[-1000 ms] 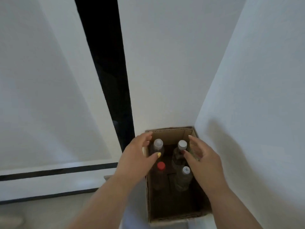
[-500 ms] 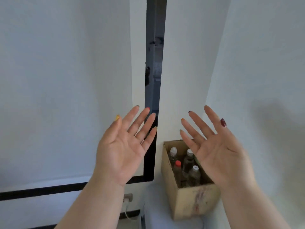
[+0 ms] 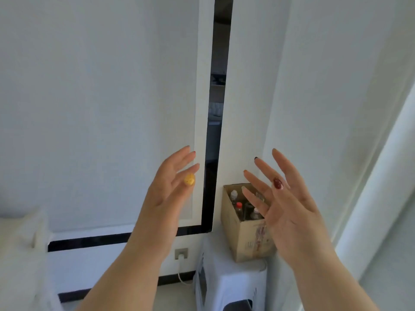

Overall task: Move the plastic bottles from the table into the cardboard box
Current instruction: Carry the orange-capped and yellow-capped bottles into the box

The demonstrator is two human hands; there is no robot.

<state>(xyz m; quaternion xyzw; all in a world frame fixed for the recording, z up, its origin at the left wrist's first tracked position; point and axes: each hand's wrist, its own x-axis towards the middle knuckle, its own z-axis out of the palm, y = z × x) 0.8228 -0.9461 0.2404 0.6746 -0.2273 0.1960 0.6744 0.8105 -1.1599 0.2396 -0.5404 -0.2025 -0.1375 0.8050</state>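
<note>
A: What is seen in the head view?

B: Both hands are raised in front of a white wall, and nothing is held. The left hand (image 3: 167, 189) is turned edge-on, its fingers spread loosely and the thumb, with a yellow nail, folded across the palm. The right hand (image 3: 289, 209) is shown palm-up with the fingers splayed wide; a dark red nail is visible on the thumb.

A: Where are the plastic bottles located?

B: The plastic bottles (image 3: 243, 206) are stood upright inside the cardboard box (image 3: 247, 239). A white cap, a red cap and another pale cap can be made out; part of the group is hidden behind the right hand's fingers, so the count cannot be told.

A: And the box itself?

B: It is set on a white plastic stool (image 3: 226, 281), pushed into the corner of the walls. A dark vertical gap (image 3: 219, 108) is seen just left of the box, and a wall socket (image 3: 181, 254) with a white cable plugged in is placed low beside the stool.
</note>
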